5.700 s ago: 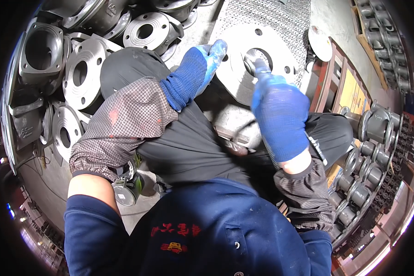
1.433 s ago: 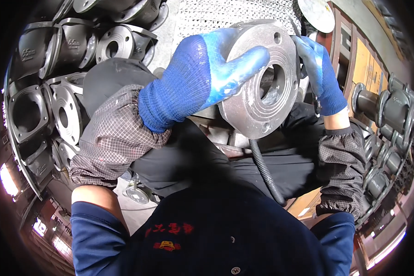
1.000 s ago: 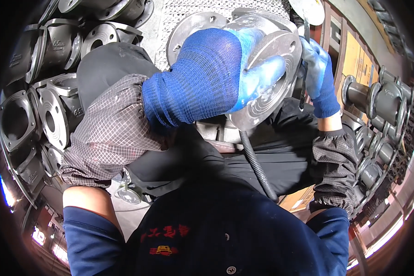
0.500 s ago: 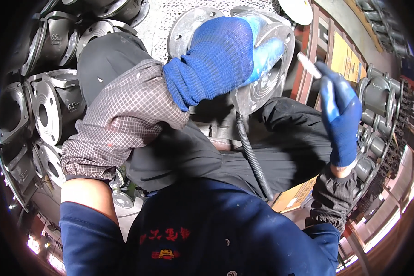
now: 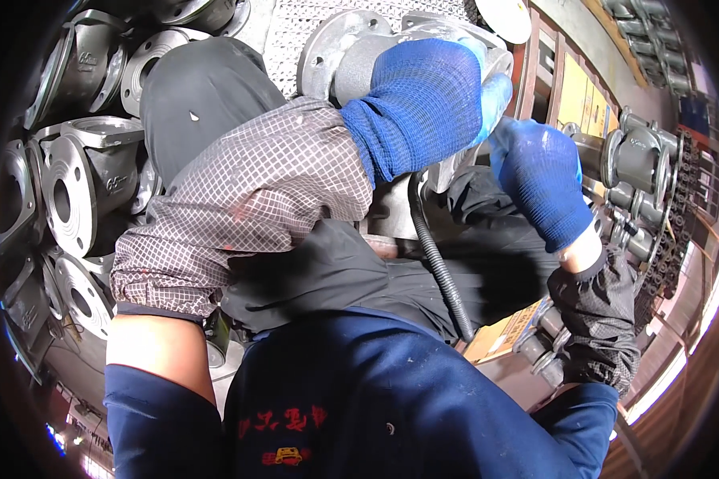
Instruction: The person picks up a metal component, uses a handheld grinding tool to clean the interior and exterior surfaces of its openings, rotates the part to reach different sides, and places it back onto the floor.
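Observation:
A grey metal flanged valve body (image 5: 355,68) lies in front of me above my lap. My left hand (image 5: 431,100), in a blue coated glove, is closed over its right part and hides much of it. Close by on the right, my gloved right hand (image 5: 539,176) has its fingers curled at the edge of the casting's flange. The slim white stick seen in its fingertips earlier is now hidden by the hand, and I cannot tell whether it touches the metal. A dark ribbed hose (image 5: 439,267) hangs below the casting, over my dark trousers.
Several similar grey flanged castings (image 5: 92,180) are stacked on the left. More castings (image 5: 639,160) stand on the right, beside yellow-brown cartons (image 5: 579,100) and a reddish metal frame (image 5: 527,72). A white disc (image 5: 506,17) sits at the far edge.
My right hand has moved left, to the casting's flange, and its fingers have curled in. My left hand has shifted slightly right, and the casting's flange has turned from view.

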### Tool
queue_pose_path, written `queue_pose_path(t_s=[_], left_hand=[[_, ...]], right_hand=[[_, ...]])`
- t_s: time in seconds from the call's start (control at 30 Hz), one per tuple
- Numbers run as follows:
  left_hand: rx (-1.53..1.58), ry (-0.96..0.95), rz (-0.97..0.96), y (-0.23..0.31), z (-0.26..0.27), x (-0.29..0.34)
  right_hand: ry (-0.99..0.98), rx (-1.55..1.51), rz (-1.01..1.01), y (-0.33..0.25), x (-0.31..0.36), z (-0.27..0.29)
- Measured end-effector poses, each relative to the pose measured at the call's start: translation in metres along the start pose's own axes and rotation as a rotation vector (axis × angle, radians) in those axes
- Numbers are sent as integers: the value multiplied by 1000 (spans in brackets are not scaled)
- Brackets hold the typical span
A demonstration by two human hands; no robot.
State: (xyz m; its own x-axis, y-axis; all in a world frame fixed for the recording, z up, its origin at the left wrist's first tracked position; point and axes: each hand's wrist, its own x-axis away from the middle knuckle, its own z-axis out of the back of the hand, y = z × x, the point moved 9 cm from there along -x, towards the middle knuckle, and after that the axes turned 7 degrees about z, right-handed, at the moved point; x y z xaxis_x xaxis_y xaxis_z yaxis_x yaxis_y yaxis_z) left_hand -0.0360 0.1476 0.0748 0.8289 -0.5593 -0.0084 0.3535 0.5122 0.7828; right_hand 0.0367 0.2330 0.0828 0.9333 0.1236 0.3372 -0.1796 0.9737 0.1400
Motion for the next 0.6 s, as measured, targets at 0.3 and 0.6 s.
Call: queue_pose_path(t_s=[0.3,0.6], left_hand=[[-4,-21,-12,-6,-8,-5],[307,-76,-20,-33,21,-7]], right_hand=[[-45,-349,-46,13,9,-1],[453,-1376,-450,106,48,-44]])
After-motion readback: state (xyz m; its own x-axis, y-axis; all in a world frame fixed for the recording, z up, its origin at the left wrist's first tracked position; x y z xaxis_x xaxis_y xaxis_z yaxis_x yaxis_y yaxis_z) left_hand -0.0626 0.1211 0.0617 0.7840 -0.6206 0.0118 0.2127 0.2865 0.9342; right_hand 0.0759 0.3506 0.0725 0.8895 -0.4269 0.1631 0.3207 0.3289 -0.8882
